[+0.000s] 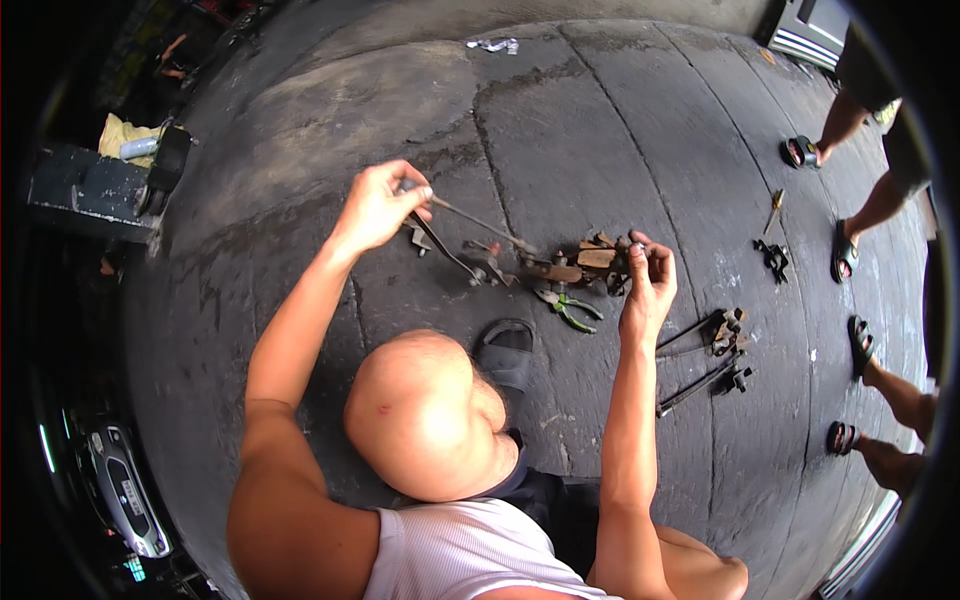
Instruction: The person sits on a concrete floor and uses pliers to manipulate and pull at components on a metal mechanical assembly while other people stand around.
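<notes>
My left hand (383, 207) is closed around the upper ends of thin dark metal rods (470, 217), which slant down to the right. One rod reaches a rusty metal assembly (597, 258) of brackets and plates just above the floor. A second, bent one runs toward small metal parts (487, 262) left of it. At the assembly's right end, my right hand (652, 277) pinches its edge between thumb and fingers; the exact contact is partly hidden. Green-handled pliers (572, 309) lie on the floor just below the assembly.
Rods with brackets (722, 340) lie right of my right forearm. Farther right are a black bracket (772, 260) and a yellow-handled screwdriver (775, 212). Other people's sandalled feet (846, 250) stand along the right edge. A worn dark box (95, 190) is at the left.
</notes>
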Motion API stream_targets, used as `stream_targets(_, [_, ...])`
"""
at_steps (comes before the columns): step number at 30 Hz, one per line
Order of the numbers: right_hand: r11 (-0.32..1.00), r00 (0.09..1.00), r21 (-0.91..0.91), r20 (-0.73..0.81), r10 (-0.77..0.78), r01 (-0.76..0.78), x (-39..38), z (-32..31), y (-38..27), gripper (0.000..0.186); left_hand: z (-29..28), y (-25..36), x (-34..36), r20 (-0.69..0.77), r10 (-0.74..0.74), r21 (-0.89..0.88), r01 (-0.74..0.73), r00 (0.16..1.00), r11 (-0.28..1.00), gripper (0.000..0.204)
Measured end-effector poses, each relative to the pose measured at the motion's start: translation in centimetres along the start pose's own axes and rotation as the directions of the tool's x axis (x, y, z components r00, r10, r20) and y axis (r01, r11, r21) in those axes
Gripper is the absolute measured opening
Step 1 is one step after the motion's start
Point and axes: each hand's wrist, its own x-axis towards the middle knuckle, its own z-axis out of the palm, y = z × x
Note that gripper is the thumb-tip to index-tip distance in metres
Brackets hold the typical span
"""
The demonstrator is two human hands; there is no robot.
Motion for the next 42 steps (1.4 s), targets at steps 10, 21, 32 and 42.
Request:
stream_targets(10, [0.981,0.991,0.159,0.094,0.093,-0.107,0.4,-2.1,0.4,0.012,1.5,1.8,1.4,-0.438,0.146,-0.098,-0.209,0.887,0.973,0.018])
stream_targets(21, [0.989,0.994,-0.096,-0.009,0.111,-0.112,0.3,-2.8,0.2,0.028,17.3,-6.6,6.5,-0.369,0.298,-0.089,-0.352,0.880,0.932,0.023])
stream_targets(32, [0.985,0.987,-0.072,0.013,0.159,-0.157,0.3,-2.1,-1.4,0.031,18.1,-5.8,9.6,-0.433,0.550,0.133,-0.552,0.715,0.823,0.011])
stream_targets(42, [0.994,0.994,0.027,-0.003,0.107,-0.107,0.7,-1.7,-1.6,0.034,19.5,4.0,3.6,-0.291,0.737,0.190,-0.718,0.610,0.669,0.022])
